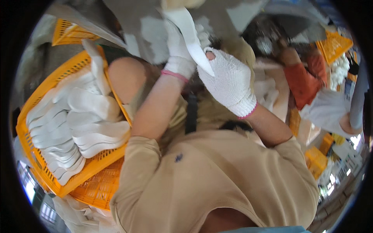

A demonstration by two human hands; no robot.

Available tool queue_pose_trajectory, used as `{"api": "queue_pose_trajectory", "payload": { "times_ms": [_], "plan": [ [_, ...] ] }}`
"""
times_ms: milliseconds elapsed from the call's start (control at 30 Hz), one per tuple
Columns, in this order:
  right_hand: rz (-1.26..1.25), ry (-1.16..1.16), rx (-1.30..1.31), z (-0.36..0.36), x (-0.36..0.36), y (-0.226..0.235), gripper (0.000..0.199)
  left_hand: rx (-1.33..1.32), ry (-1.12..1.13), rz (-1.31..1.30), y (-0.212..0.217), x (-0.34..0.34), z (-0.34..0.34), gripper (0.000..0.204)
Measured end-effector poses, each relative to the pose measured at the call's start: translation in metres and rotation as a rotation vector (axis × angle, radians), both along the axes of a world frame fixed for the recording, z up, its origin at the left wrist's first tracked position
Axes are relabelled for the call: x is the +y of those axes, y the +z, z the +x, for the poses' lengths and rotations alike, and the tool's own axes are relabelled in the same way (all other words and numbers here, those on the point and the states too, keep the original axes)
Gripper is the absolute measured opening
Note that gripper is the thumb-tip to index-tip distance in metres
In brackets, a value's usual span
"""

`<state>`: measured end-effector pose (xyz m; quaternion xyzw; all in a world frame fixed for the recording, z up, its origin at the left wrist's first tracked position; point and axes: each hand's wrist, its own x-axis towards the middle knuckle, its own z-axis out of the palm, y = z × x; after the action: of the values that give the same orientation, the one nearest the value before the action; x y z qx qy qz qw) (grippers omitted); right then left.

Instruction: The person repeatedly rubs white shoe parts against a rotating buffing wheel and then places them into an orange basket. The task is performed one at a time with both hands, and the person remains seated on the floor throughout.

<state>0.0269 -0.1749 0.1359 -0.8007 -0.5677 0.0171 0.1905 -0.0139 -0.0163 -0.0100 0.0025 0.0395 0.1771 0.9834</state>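
Observation:
Both my hands wear white knit gloves with pink cuffs. They are raised in front of me and together hold a long, curved white flat piece (189,29). My left hand (178,52) grips it from behind near its middle. My right hand (230,83) pinches its lower end, with a fingertip showing through a hole in the glove. An orange plastic basket (37,155) stands to my left, filled with stacks of similar white flat pieces (77,124).
A second orange basket (68,33) sits at the upper left, and more orange crates (334,44) lie at the right. Another person in a red-orange top (301,79) works at the upper right beside white material. My beige shirt fills the lower middle.

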Motion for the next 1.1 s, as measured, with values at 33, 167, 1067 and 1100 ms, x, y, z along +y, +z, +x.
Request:
{"api": "queue_pose_trajectory", "payload": {
  "times_ms": [33,167,1067,1100],
  "plan": [
    [-0.057,0.014,0.008,0.004,0.018,0.005,0.016,0.145,0.024,0.042,0.006,0.019,0.008,0.089],
    [-0.010,0.022,-0.060,0.021,0.072,0.025,0.011,0.607,0.225,0.250,0.032,0.040,0.030,0.083],
    [-0.020,-0.190,1.145,0.050,-0.096,0.039,0.028,0.577,0.479,2.445,0.157,-0.107,-0.121,0.040],
    [0.158,-0.572,1.390,0.053,-0.100,0.044,0.028,0.430,0.695,2.300,0.138,-0.098,-0.102,0.042]
  ]
}}
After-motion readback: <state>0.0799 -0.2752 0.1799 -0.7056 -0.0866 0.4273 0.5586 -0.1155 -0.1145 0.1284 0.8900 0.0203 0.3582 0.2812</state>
